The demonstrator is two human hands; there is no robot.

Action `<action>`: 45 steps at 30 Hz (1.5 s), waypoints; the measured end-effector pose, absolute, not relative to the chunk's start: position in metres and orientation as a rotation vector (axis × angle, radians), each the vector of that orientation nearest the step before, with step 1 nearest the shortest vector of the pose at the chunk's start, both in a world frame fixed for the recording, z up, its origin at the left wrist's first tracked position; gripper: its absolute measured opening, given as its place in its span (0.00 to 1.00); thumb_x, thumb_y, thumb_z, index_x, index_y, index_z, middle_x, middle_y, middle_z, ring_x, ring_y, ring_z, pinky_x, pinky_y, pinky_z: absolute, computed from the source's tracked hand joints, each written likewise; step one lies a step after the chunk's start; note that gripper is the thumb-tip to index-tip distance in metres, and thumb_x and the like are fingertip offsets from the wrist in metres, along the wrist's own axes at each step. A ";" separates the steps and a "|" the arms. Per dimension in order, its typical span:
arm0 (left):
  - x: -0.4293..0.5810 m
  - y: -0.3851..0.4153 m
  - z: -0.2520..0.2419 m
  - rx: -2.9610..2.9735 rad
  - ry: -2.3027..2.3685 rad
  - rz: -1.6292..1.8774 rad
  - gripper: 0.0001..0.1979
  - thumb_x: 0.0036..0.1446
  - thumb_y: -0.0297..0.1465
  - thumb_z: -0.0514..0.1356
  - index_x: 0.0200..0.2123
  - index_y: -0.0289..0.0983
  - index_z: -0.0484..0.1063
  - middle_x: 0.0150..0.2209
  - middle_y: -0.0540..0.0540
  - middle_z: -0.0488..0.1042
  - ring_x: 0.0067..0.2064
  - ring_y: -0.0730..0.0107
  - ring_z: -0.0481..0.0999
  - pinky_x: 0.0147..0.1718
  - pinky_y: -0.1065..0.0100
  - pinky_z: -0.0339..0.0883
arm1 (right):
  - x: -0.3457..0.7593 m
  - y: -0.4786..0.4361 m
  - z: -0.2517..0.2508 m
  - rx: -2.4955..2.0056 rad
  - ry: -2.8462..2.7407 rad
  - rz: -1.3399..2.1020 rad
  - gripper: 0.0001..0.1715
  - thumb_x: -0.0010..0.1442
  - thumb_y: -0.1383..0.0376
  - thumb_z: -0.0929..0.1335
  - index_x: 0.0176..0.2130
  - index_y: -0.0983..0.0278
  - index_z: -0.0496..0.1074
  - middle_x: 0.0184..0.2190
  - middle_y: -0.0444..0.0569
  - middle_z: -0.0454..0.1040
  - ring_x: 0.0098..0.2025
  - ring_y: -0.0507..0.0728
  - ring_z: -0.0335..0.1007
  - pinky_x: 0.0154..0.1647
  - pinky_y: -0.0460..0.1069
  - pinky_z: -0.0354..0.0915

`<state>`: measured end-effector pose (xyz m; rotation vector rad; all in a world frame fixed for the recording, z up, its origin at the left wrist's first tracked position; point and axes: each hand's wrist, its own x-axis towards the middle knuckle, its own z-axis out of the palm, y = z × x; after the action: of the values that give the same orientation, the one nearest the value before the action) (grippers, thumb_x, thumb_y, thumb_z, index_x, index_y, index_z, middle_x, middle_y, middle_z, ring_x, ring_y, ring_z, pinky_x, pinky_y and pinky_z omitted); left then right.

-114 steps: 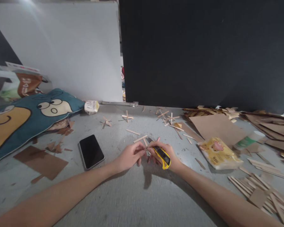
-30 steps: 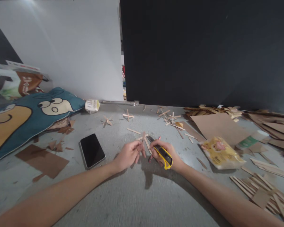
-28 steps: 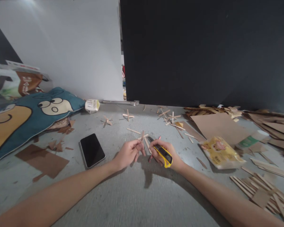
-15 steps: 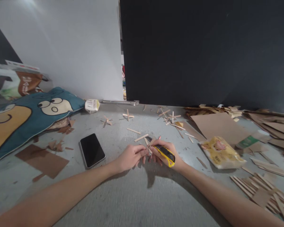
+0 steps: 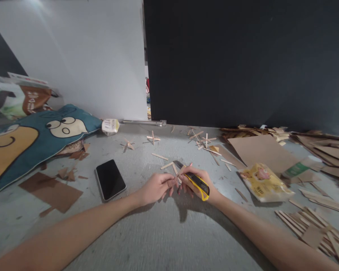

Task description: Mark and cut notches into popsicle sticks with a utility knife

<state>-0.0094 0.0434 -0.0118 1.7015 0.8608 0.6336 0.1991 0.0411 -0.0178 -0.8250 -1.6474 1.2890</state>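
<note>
My right hand (image 5: 199, 182) grips a yellow and black utility knife (image 5: 196, 181), its blade end pointing up-left toward the left hand. My left hand (image 5: 155, 187) pinches a small thin wooden stick (image 5: 177, 175) between thumb and fingers, right beside the knife blade. Both hands meet just above the grey floor (image 5: 158, 233). Loose wooden sticks (image 5: 167, 165) lie on the floor just beyond the fingers.
A black phone (image 5: 110, 180) lies left of my hands. Brown cardboard pieces (image 5: 51, 192) and a blue cartoon cushion (image 5: 31, 139) sit further left. At right are a yellow packet (image 5: 264, 182), a cardboard sheet (image 5: 258, 150) and piles of wooden strips (image 5: 313, 226). A black panel (image 5: 243, 60) stands behind.
My left hand had lifted the stick upright a second ago; now it has lowered it against the knife blade, and both hands have drawn together.
</note>
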 end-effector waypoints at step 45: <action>-0.011 0.042 -0.005 1.838 0.851 0.579 0.23 0.70 0.46 0.54 0.28 0.36 0.71 0.23 0.51 0.70 0.23 0.75 0.63 0.24 0.73 0.57 | 0.202 0.041 -0.026 -0.787 -1.743 1.292 0.21 0.62 0.48 0.72 0.34 0.62 0.70 0.26 0.44 0.73 0.17 0.47 0.62 0.16 0.43 0.61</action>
<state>-0.0111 0.0420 -0.0050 1.8376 0.8510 0.5785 0.2019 0.0405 -0.0263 -0.7865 -1.7430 1.2921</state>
